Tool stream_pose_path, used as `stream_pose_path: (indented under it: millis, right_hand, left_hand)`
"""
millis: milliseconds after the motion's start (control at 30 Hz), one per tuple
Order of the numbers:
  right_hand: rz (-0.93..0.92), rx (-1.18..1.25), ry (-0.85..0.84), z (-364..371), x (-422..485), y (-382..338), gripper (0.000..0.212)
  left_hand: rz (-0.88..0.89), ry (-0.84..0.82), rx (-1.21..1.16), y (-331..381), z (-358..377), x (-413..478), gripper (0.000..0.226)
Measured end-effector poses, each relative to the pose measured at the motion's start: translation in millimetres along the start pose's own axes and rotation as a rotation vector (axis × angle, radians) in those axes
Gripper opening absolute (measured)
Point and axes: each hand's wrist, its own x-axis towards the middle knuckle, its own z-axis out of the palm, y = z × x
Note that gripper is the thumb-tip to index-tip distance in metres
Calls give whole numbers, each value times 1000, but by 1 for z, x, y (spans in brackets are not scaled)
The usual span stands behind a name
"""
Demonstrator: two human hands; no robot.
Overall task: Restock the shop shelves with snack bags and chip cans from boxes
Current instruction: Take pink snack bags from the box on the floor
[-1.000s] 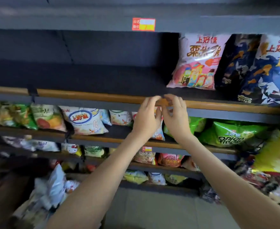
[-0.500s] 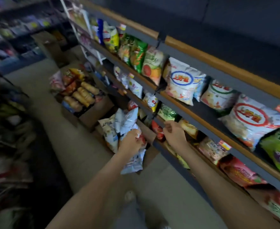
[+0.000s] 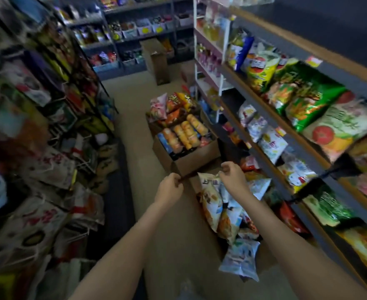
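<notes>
Left hand (image 3: pixel 169 188) curled in, empty. Right hand (image 3: pixel 232 177) loosely curled, also empty. Snack bags (image 3: pixel 219 208) are piled directly under the right hand, standing roughly on end, so right is nearer. Chip cans (image 3: pixel 184 133) lie in a box (image 3: pixel 196 158) just beyond both hands. One can box, one bag pile; individual items too blurred to count.

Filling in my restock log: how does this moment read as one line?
left hand: curled, empty | right hand: loosely curled, above snack bags | chip cans: in open box on floor
</notes>
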Motion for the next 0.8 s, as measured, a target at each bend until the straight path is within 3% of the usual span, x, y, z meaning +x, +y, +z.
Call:
stream_pose_path:
  millis: [400,800]
  right_hand:
    - [64,43,11,63,195,-103,35]
    - [143,6,-56,135,472,-192,52]
  left_hand:
    - [-61,43,-125,-14,-100,199,35]
    - [-218,11,-146,-30,-175,482,33]
